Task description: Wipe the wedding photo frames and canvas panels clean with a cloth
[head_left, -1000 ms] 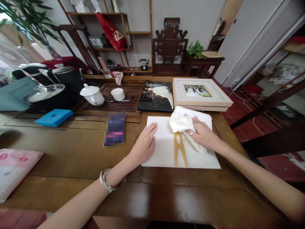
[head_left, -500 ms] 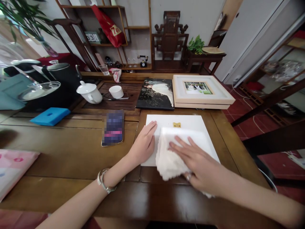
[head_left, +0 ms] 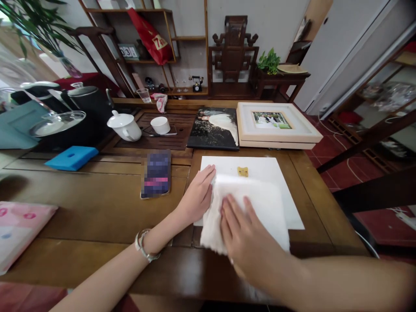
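Observation:
A flat white board [head_left: 211, 163] lies on the wooden table in front of me, with a small gold metal hanger [head_left: 242, 171] near its far edge. My left hand [head_left: 196, 195] rests along the board's left side, fingers stretched out and holding nothing. A white cloth [head_left: 260, 195] covers much of the board and hangs over its near edge. My right hand [head_left: 245, 234] presses on this cloth and has hold of it, palm down, slightly smeared by motion. The cloth hides the board's middle and part of its near edge.
Behind the board lie a dark photo panel [head_left: 212, 128] and a pale framed photo [head_left: 242, 138]. A phone [head_left: 156, 173] lies to the left. Farther left are a lidded white cup [head_left: 124, 125], a small white bowl [head_left: 160, 125] and a blue block [head_left: 73, 157].
My right hand has moved left and nearer to me, drawing the cloth along and spreading it wider. My left hand has stayed at the board's left side.

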A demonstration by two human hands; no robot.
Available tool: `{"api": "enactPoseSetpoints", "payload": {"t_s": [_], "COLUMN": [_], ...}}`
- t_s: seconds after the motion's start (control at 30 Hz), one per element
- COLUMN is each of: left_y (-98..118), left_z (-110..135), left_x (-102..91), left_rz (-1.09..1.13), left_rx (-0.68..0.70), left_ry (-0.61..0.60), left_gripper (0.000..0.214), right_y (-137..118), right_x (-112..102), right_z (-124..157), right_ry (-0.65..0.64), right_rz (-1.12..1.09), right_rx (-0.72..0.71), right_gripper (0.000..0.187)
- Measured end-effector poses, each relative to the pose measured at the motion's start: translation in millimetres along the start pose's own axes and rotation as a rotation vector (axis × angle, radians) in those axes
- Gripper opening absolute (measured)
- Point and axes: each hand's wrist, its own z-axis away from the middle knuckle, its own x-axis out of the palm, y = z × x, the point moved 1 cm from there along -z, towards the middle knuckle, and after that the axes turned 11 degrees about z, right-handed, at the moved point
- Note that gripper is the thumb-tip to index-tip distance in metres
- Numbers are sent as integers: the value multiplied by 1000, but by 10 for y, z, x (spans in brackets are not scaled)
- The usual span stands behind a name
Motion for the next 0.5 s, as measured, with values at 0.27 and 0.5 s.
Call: {"api": "enactPoseSetpoints", "payload": {"t_s": [0.27, 0.5], "left_y": [-4, 45], "left_z": [0, -19], "left_x": [18, 13], "left_rz": [-7, -23], "left_rx": [-4, -28], "left_ry": [11, 17], "left_gripper": [53, 49], "right_y": [386, 1268], "right_x": [-3, 215], "right_z": [19, -575], "right_ry": [-33, -5], "right_rz": [-270, -570], "right_rx": [70, 291], "right_gripper": [56, 28]}}
